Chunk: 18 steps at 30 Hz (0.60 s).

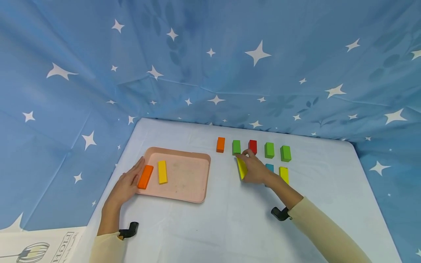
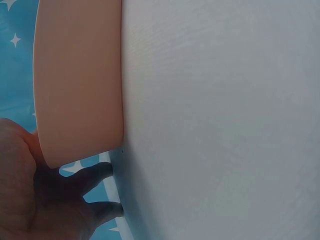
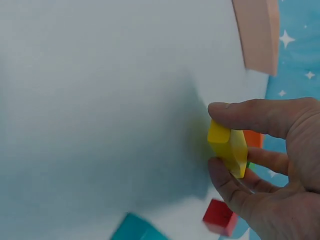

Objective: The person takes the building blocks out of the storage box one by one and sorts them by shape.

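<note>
My right hand pinches a yellow block between thumb and fingertips, tilted, over the table right of the tray. Just beyond that hand are a green block and a red block. Under its wrist, a blue block and another yellow block are partly covered. At the left end of a shallow pink tray, my left hand rests with fingers extended along the outer wall and fingertips down at the table. Inside the tray lie an orange block and a yellow-orange block.
Along the back stand another orange block and two more green blocks. A white cloth covers the table. Behind and left hangs a blue star-patterned curtain. A printed cloth with a whisk drawing lies at the lower left.
</note>
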Available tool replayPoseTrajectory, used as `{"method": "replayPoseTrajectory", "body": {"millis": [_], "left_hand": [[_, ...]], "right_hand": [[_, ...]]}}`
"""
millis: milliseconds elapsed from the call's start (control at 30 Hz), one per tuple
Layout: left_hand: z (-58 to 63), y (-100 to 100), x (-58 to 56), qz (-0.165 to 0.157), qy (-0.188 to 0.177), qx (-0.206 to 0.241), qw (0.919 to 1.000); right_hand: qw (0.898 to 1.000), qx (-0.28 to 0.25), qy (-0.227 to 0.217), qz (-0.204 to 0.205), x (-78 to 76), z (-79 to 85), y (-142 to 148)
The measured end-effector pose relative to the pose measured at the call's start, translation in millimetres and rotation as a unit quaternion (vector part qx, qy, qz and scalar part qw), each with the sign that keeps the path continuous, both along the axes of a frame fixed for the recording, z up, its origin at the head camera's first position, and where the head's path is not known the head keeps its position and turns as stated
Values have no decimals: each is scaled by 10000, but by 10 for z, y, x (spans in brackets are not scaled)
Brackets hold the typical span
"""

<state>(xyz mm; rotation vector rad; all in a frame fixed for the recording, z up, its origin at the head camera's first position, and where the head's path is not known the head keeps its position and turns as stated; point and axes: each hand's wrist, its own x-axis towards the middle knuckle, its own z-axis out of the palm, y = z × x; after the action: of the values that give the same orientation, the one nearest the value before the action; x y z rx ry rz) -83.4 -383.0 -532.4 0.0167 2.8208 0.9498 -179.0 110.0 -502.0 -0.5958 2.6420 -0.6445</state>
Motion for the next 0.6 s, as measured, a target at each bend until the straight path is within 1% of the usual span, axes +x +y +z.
{"method": "replayPoseTrajectory", "body": {"millis": [333,600], "left_hand": [[-4,7,0,8,5,-19,10000],[39,31,13,-19,78,-5,10000]], "right_hand": [[9991,177,-55,-394,75,-92,210],[9981,318,45,-530,136,-99,272]]}}
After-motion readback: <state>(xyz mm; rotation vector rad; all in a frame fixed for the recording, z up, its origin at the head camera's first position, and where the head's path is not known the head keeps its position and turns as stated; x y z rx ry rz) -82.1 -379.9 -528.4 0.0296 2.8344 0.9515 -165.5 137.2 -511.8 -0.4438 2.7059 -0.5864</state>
